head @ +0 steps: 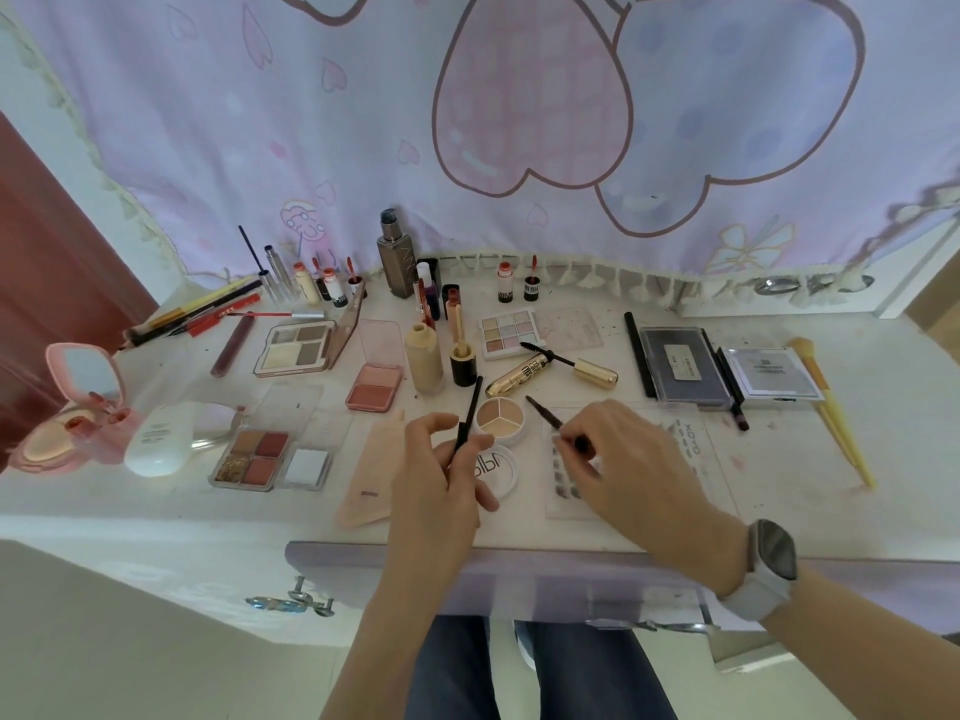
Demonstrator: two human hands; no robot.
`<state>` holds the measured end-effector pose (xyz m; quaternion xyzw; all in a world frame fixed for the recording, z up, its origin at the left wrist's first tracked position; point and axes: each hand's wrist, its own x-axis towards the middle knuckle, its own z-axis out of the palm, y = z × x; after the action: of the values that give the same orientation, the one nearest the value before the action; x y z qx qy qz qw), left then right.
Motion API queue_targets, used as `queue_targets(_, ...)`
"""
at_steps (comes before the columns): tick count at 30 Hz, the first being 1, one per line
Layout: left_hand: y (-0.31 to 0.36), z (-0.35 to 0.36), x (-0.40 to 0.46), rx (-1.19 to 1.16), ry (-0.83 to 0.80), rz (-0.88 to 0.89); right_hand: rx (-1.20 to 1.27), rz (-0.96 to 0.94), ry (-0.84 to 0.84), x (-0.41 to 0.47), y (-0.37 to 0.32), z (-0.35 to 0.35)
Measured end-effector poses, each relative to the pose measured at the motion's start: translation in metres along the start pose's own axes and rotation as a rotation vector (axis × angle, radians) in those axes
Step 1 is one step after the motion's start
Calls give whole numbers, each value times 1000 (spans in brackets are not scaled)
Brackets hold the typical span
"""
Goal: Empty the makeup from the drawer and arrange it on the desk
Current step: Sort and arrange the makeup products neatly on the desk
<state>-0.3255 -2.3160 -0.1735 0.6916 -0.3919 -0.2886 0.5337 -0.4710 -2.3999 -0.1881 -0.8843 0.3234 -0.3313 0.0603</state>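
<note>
Looking down from the head view, a slim black cap (469,410) is pinched upright in the left hand (441,475), fingers curled round it; the brow pencil (557,423) is gripped low on its barrel by the right hand (628,459), tip pointing up and away; both are held just above the desk (779,459), over the round concealer pot (501,418) and the lash tray (571,470). Makeup is already spread across the surface, a gold mascara (524,376) just beyond; the drawer's inside cannot be seen. Risk is judged here: the exposed tip could be snapped or smeared if pressed down, and the open pot or nearby upright bottles could be knocked by a careless wrist.
</note>
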Motion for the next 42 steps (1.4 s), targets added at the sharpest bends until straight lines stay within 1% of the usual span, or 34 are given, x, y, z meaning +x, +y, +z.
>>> queue_targets(3,-3,1,-3,67,30,-52,-56,-75,-43,-5,-4,12)
queue_targets(5,-6,0,-2,161,48,-59,-73,-85,-120,-9,-9,16)
queue_targets(8,-6,0,-1,318,86,15,-44,-100,-185,-10,-12,15)
queue_targets(11,-1,5,-1,432,119,116,-45,-92,-168,-7,-2,6)
queue_targets(13,0,11,1,482,95,130,-88,-99,-219,-8,9,0)
queue_targets(16,3,21,2,554,66,135,-161,-114,-345,-13,19,-3)
queue_targets(18,7,26,3,559,69,141,-170,-105,-371,-14,20,-4)
queue_targets(20,10,30,4,598,73,182,-161,-98,-371,-14,20,-5)
queue_targets(23,8,36,6,752,104,273,-134,-94,-359,-16,22,-6)
queue_targets(27,0,45,12,879,226,419,-63,-54,-292,-20,27,-8)
queue_targets(30,-7,49,14,928,235,439,59,43,-252,-18,30,-8)
queue_targets(32,-9,52,14,961,229,422,123,117,-245,-18,33,-8)
queue_targets(36,-10,56,16,949,251,451,199,196,-241,-17,35,-9)
queue_targets(42,-19,55,14,926,254,518,274,259,-275,-13,30,-16)
